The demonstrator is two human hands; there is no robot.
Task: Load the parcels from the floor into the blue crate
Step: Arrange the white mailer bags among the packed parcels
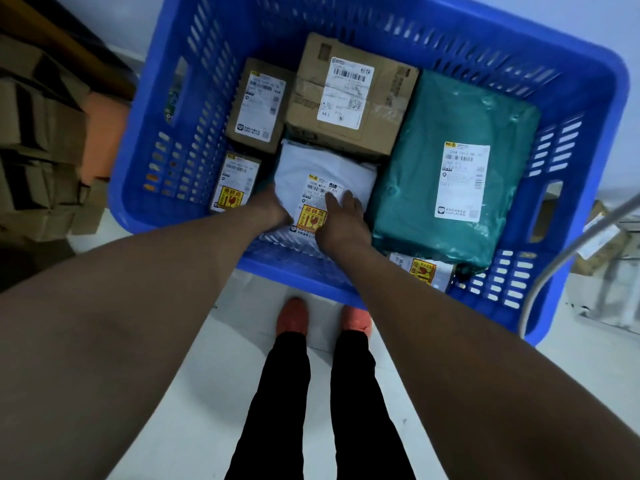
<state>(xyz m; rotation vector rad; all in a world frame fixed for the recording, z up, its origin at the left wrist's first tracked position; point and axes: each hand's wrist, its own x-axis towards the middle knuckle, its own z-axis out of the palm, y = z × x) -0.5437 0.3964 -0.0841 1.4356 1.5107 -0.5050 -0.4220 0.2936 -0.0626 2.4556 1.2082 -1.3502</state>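
Note:
The blue crate [571, 81] fills the upper half of the view and holds several parcels. Both arms reach over its near rim. My left hand [268, 207] and my right hand [341, 220] grip the near end of a white padded parcel [325, 168] with a yellow fragile sticker, low inside the crate. A large cardboard box [349, 95] lies behind it, a smaller box [258, 105] to its left, and a small labelled box [235, 181] by my left hand. A green plastic parcel [453, 168] lies on the right, over another labelled parcel [420, 270].
Stacked cardboard boxes [38, 140] stand at the left on the floor. A grey metal bar [568, 254] curves across the crate's right corner, with more parcels [606, 237] beyond it. My feet in red shoes [292, 315] stand on pale floor [194, 393] below the crate.

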